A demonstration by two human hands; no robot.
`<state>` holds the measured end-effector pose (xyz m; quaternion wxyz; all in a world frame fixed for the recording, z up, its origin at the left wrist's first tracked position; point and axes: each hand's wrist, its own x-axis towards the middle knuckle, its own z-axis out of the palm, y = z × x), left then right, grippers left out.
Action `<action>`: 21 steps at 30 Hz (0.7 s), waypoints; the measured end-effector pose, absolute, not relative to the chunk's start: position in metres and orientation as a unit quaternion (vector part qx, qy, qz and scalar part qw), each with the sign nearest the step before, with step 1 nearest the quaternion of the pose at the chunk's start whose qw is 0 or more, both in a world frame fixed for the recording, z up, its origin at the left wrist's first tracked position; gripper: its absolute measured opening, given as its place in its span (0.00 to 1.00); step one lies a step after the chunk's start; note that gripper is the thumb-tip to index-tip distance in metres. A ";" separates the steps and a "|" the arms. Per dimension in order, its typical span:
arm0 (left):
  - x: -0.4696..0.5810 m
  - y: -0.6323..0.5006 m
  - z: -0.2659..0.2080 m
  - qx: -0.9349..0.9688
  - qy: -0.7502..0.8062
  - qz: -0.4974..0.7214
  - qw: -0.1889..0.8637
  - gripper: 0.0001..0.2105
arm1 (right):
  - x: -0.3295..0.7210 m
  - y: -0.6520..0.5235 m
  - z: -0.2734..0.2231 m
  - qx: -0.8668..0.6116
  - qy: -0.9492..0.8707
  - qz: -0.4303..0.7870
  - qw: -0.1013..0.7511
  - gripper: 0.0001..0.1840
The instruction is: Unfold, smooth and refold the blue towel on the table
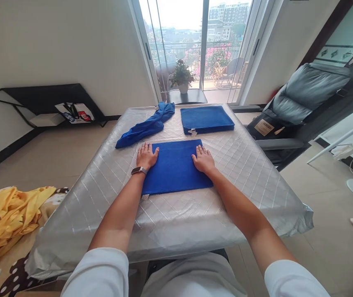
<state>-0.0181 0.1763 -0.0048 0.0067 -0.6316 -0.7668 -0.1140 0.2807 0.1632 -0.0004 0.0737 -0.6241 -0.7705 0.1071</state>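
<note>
A blue towel [176, 167] lies flat in a rectangle on the table in front of me, a small white tag showing at its near left corner. My left hand [146, 156], with a watch on the wrist, rests flat on its left edge, fingers stretched forward. On the opposite edge lies my right hand [203, 159], palm down and fingers extended. Beyond it to the right sits a neat stack of folded blue towels [207, 118] with a white tag. A crumpled blue towel [147, 126] stretches across the far left of the table.
A silver quilted cover [250, 185] drapes the table. Behind it, a potted plant [182, 76] stands on a chair before the glass door. A grey recliner [306, 99] is at the right. Yellow cloth [12, 218] lies heaped at the lower left.
</note>
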 end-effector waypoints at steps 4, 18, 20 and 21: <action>0.001 0.166 0.007 -0.645 -0.743 -0.161 0.077 0.32 | 0.280 0.162 0.000 -0.623 -0.770 0.112 0.081 0.38; 0.139 0.167 -0.018 -0.819 -0.561 -0.112 -0.040 0.31 | 0.285 0.159 0.000 -0.613 -0.778 0.107 0.085 0.36; 0.104 0.161 -0.015 -0.792 -0.601 -0.097 -0.047 0.35 | 0.283 0.161 -0.001 -0.619 -0.773 0.107 0.090 0.37; 0.084 0.156 -0.013 -0.776 -0.622 -0.088 -0.050 0.36 | 0.282 0.162 -0.001 -0.620 -0.772 0.106 0.091 0.38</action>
